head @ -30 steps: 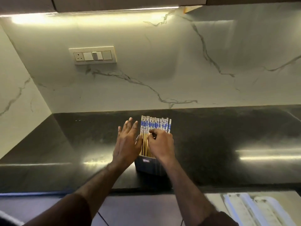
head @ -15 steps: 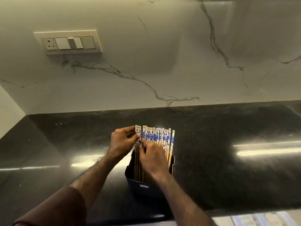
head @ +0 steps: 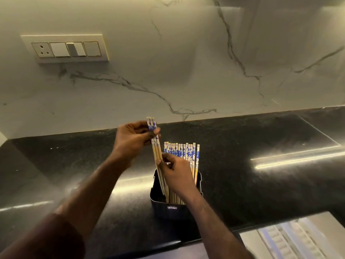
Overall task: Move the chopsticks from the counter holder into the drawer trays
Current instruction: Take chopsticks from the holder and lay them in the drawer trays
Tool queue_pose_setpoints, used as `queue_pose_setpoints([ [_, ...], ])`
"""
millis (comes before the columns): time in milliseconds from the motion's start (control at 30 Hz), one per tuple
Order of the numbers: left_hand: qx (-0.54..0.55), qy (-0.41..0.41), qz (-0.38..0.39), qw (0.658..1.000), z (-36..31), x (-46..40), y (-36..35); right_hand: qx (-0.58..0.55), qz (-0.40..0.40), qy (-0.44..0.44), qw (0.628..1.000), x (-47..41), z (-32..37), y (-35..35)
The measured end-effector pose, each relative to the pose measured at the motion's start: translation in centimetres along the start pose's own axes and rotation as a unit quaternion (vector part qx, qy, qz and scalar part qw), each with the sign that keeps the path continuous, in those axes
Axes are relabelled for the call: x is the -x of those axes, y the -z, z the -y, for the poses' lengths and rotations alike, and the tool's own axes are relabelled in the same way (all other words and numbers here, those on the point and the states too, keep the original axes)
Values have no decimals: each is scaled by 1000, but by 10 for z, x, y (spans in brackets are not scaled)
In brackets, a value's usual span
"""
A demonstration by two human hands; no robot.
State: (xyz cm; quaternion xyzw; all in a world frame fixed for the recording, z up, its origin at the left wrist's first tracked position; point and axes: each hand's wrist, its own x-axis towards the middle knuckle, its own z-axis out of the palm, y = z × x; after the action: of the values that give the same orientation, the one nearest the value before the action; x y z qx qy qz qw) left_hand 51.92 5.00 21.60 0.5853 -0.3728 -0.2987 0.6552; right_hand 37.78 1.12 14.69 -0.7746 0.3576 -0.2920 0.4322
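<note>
A person is standing at a dark stone counter (head: 242, 165), seen from a camera on their head looking down at both hands. The left hand (head: 133, 141) is now pinching a small bunch of chopsticks (head: 156, 148) near their blue-patterned tops and is lifting them; half a second ago those same sticks were sitting level with the rest, and now their tops are rising well above the others while their lower ends are still reaching down inside the holder (head: 174, 204). The right hand (head: 176, 174), just below and to the right of the left, is curling its fingers lightly against the shafts of the lifted bunch, seemingly parting them from the remaining chopsticks (head: 183, 153), though whether it is truly gripping any of them is unclear. Those remaining sticks are standing upright in a row just behind the right hand's knuckles, in the dark square holder beneath its wrist. Pale drawer trays (head: 291, 240) are showing low and to the right of the right forearm, and no chopsticks are visible in them. The first bunch is coming free, so the task is judged to be only beginning, with the carry to the drawer yet to come
</note>
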Motion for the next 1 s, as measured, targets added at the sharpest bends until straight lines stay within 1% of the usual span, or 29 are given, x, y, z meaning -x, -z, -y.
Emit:
queue_pose_setpoints([
  [100,21,-29,27,999,-39,0,-5,-111,11,-12,994,13,14,16],
  [167,41,-35,45,998,-55,3,-15,-191,20,-35,981,26,17,32],
  [267,66,-21,70,995,-60,13,-40,-244,15,-62,968,52,14,63],
  [433,104,33,103,989,-40,48,-103,-217,-2,-113,970,108,-12,118],
  [533,92,49,126,986,-13,80,-150,-199,-32,-154,967,148,-39,150],
  [633,83,93,162,979,23,115,-201,-168,-51,-210,962,190,-75,182],
  [767,53,166,195,965,80,161,-274,-142,-46,-306,940,249,-134,233],
  [833,27,184,211,960,110,182,-306,-151,-47,-340,927,270,-159,256],
  [1000,11,247,219,944,170,222,-377,-111,-71,-399,908,304,-218,298],
])
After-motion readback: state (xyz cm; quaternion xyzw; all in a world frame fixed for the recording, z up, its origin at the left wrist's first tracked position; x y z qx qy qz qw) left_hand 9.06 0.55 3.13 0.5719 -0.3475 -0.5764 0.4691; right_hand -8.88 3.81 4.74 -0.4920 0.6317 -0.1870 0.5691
